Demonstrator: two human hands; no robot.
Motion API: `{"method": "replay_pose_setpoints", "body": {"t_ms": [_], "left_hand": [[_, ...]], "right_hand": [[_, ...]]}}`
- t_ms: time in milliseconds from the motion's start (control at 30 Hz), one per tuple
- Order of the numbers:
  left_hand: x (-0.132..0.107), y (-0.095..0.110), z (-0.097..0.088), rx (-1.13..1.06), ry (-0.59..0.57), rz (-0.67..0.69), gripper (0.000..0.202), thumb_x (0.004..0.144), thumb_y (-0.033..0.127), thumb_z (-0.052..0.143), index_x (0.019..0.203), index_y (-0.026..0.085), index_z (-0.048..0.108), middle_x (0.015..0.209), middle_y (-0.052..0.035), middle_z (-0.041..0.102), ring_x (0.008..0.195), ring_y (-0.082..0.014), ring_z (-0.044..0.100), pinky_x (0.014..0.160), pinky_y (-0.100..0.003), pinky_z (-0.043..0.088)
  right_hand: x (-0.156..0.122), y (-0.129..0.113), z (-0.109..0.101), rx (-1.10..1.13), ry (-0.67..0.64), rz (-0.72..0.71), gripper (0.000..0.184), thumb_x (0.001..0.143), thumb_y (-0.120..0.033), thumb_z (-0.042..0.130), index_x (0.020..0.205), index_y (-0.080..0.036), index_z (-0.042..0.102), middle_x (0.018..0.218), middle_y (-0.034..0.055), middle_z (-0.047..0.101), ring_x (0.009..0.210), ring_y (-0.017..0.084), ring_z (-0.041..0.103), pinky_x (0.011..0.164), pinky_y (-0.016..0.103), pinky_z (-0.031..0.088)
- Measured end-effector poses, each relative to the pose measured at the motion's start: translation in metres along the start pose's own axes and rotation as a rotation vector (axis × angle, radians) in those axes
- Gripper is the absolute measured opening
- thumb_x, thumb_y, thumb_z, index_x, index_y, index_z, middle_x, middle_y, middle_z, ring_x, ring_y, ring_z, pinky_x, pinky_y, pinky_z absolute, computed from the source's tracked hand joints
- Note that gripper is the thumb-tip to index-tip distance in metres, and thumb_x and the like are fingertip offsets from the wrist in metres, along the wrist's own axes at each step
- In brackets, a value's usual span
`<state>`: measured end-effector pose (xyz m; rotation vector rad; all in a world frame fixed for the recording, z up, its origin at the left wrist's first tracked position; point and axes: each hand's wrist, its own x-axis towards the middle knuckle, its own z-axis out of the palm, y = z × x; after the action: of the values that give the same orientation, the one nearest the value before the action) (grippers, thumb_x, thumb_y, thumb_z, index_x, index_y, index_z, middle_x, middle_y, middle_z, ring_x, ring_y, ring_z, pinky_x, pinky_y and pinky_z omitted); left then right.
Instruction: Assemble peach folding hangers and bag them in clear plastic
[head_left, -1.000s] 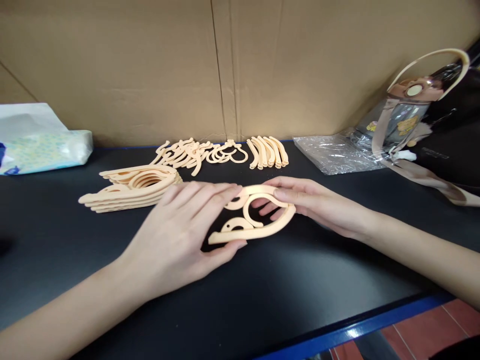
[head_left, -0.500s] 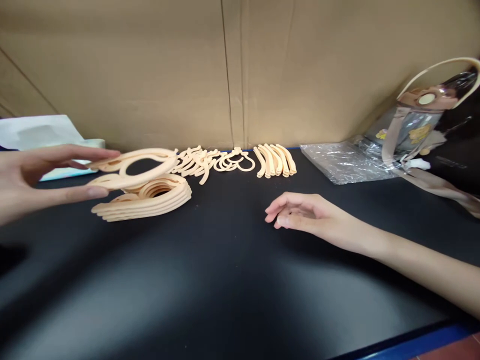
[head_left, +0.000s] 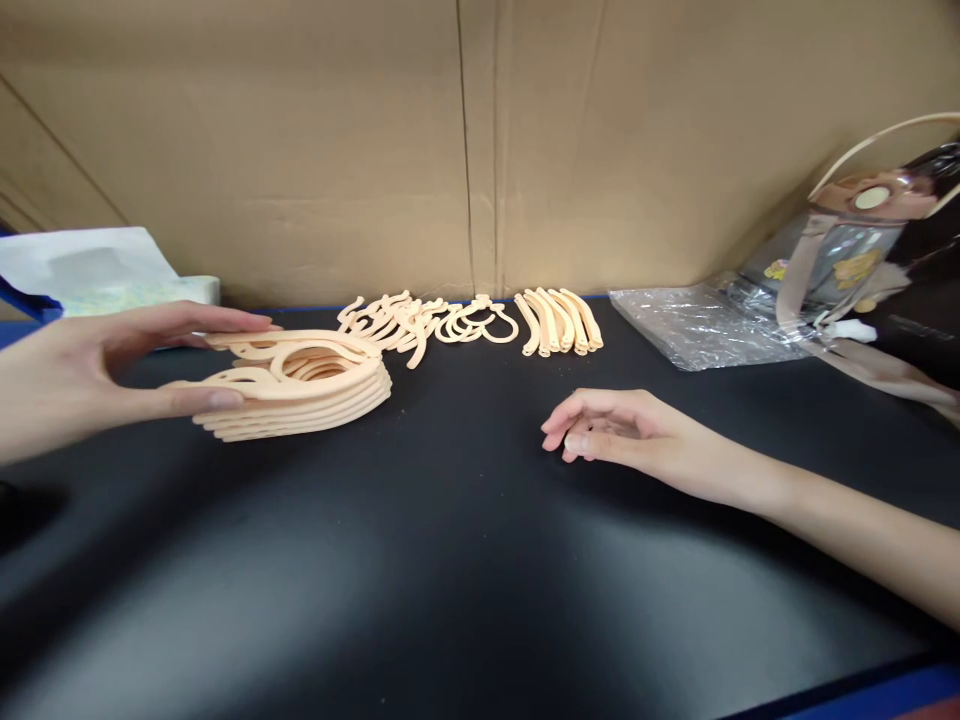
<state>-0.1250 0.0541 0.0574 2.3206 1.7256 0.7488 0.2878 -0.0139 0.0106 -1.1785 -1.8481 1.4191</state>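
Hanger [head_left: 330, 384], head view: lying atop the stack [head_left: 319, 412], left. Left hand [head_left: 101, 372] grip pinches its left end; right hand [head_left: 622, 425] half-curled, nothing visible held, above the surface [head_left: 450, 560]. Judged step: stacking; next move calls for release. Change: hanger lowered onto stack.

The black, blue-edged surface [head_left: 465, 560] bears a stack of looped cream pieces [head_left: 319, 408] toward its left edge; along its far edge lie jumbled curved pieces [head_left: 384, 322], overlapping hooks [head_left: 483, 301], a row of strips [head_left: 550, 320]; clear plastic [head_left: 675, 325] toward the right corner.
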Motion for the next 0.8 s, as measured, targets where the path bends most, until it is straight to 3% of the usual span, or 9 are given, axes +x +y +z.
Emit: {"method": "replay_pose_setpoints", "body": {"t_ms": [200,367,567,800], "left_hand": [[0.001,-0.001,0.002,0.068,-0.034,0.049,0.079,0.062,0.084,0.065,0.119,0.03,0.069,0.111,0.0089,0.07,0.102,-0.0248,0.064,0.103,-0.056,0.041],[0.003,-0.007,0.004,0.072,-0.058,0.06,0.073,0.067,0.078,0.068,0.121,0.029,0.066,0.114,0.0092,0.069,0.108,-0.0267,0.063,0.105,-0.06,0.038],[0.001,-0.006,0.006,0.07,-0.031,0.068,0.081,0.061,0.085,0.064,0.119,0.029,0.068,0.112,0.0069,0.072,0.106,-0.0273,0.065,0.104,-0.058,0.042],[0.003,-0.009,0.003,0.075,-0.089,0.029,0.071,0.071,0.076,0.068,0.122,0.027,0.066,0.112,0.0086,0.068,0.11,-0.0272,0.062,0.108,-0.055,0.037]], "right_hand": [[0.0,-0.002,0.0,-0.04,-0.009,-0.004,0.029,0.09,-0.045,0.065,0.1,-0.018,0.068,0.096,0.0039,0.072,0.084,0.015,0.063,0.082,0.03,0.049],[0.0,-0.005,0.001,-0.073,-0.017,-0.006,0.029,0.091,-0.046,0.064,0.1,-0.018,0.069,0.097,0.0044,0.072,0.085,0.015,0.063,0.082,0.031,0.049],[0.0,-0.005,0.001,-0.086,-0.02,-0.006,0.028,0.091,-0.046,0.063,0.099,-0.019,0.07,0.098,0.0047,0.073,0.084,0.016,0.063,0.083,0.032,0.049],[-0.001,-0.004,0.0,-0.106,-0.03,-0.014,0.029,0.092,-0.045,0.062,0.099,-0.019,0.07,0.098,0.0044,0.073,0.084,0.015,0.062,0.082,0.031,0.049]]}}
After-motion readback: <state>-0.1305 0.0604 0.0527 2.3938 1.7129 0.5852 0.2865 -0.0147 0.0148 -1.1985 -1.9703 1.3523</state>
